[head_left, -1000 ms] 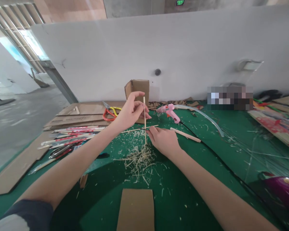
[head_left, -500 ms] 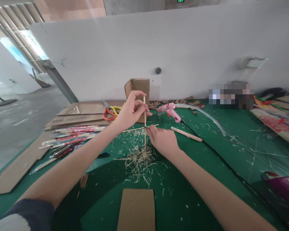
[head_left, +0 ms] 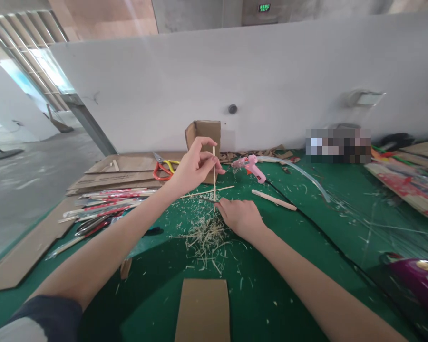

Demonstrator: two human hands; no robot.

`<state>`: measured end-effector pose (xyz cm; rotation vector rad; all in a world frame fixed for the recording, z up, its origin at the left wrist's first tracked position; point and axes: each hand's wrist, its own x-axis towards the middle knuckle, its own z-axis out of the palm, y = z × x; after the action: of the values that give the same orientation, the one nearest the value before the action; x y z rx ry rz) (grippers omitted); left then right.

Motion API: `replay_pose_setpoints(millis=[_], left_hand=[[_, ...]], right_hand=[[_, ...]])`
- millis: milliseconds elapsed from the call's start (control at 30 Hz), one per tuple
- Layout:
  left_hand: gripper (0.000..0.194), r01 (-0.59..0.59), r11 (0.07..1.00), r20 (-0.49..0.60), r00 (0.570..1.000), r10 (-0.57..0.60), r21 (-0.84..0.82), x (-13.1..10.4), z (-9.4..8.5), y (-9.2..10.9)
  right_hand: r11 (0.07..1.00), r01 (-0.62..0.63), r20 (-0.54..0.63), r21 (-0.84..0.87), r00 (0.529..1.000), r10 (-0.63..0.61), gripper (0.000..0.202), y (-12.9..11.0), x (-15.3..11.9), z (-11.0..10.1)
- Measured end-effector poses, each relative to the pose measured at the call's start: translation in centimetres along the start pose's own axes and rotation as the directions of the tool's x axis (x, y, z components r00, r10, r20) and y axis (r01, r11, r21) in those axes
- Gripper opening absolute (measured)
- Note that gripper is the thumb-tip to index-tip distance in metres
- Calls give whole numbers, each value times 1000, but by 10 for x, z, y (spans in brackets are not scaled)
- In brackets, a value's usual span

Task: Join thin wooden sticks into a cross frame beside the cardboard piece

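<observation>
Closed around the upper part of a thin wooden stick (head_left: 214, 178), my left hand (head_left: 196, 166) holds it upright. My right hand (head_left: 240, 216) is closed on a small dark blade (head_left: 207, 199), which touches the stick near its lower end. Below both hands lies a pile of pale wood shavings (head_left: 207, 235) on the green table (head_left: 271, 266). Another thin stick (head_left: 223, 189) lies flat just behind the blade.
A pink glue gun (head_left: 255, 168) and a pale rod (head_left: 274, 200) lie to the right. Scissors (head_left: 162, 170), cardboard (head_left: 121, 179) and wrapped sticks (head_left: 107, 202) are on the left. A cardboard piece (head_left: 202, 308) lies at the front; a purple object (head_left: 413, 280) at the right.
My right hand has moved down along the stick with the blade, toward the stick's lower end. My left hand still holds the top. The camera view has shifted slightly.
</observation>
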<state>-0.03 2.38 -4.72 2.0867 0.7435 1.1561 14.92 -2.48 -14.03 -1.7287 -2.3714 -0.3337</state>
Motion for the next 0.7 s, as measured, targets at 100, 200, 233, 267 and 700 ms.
replay_pose_setpoints(millis=[100,200,233,267,700], left_hand=[[24,-10,1000,7,1000,10,-21,0,0,0],[23,-4,998,18,1000,5,-60,1,0,-2],[23,-1,998,19,1000,3,-69,1,0,-3],[22,-1,997,17,1000,2,-75,1,0,-4],[24,14,995,21,1000,-12,-97,1,-1,-7]], right_hand=[[999,-32,-133,-1,991,32,48,4,5,-1],[999,-48,-221,9,974,49,49,6,11,-4],[999,-46,-229,17,972,49,49,6,13,-4],[999,-46,-227,27,973,51,48,5,14,-4],[1000,-5,-99,10,995,6,50,1,7,1]])
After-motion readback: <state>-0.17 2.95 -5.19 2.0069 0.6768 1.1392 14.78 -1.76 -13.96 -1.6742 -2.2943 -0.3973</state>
